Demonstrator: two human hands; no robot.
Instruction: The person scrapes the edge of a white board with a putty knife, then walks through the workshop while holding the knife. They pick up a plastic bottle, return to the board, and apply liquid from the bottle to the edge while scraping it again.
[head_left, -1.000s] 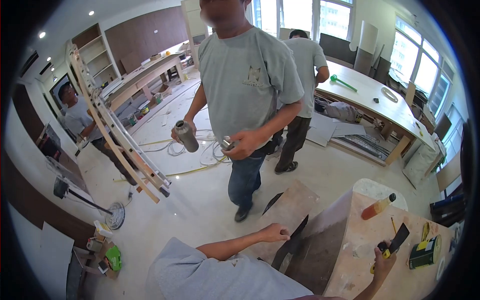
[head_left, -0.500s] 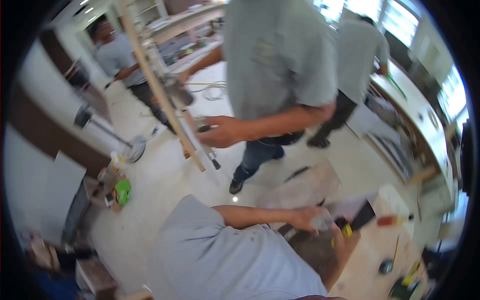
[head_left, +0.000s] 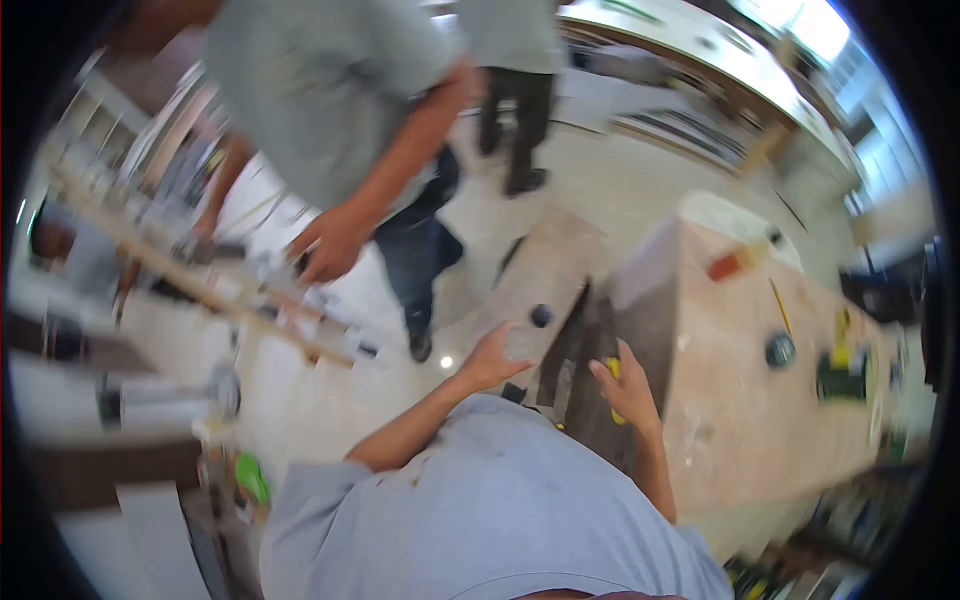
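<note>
My left hand (head_left: 490,362) is in front of my shirt, its thumb and fingers curved apart around a faint see-through object (head_left: 519,346) too blurred to name. To its right, my right hand (head_left: 630,388) is closed around a yellow-handled tool (head_left: 616,410), the rest of which is hidden or blurred. Between the hands lies a long dark strip (head_left: 566,338), beside the dark side of a wooden-topped workbench (head_left: 745,420). A small dark round thing (head_left: 541,316) is on a pale board (head_left: 550,262) beyond my left hand.
On the workbench are an orange-handled tool (head_left: 735,262), a yellow pencil (head_left: 781,305), a dark round object (head_left: 780,350) and a green-and-yellow item (head_left: 843,375). A co-worker (head_left: 330,110) stands ahead left near a long wooden strip (head_left: 190,275). Another person (head_left: 515,80) stands farther back.
My view has swung right, so the workbench shows more fully. My hands have moved apart, away from the bench top. The dark blade-like piece no longer shows above my right hand.
</note>
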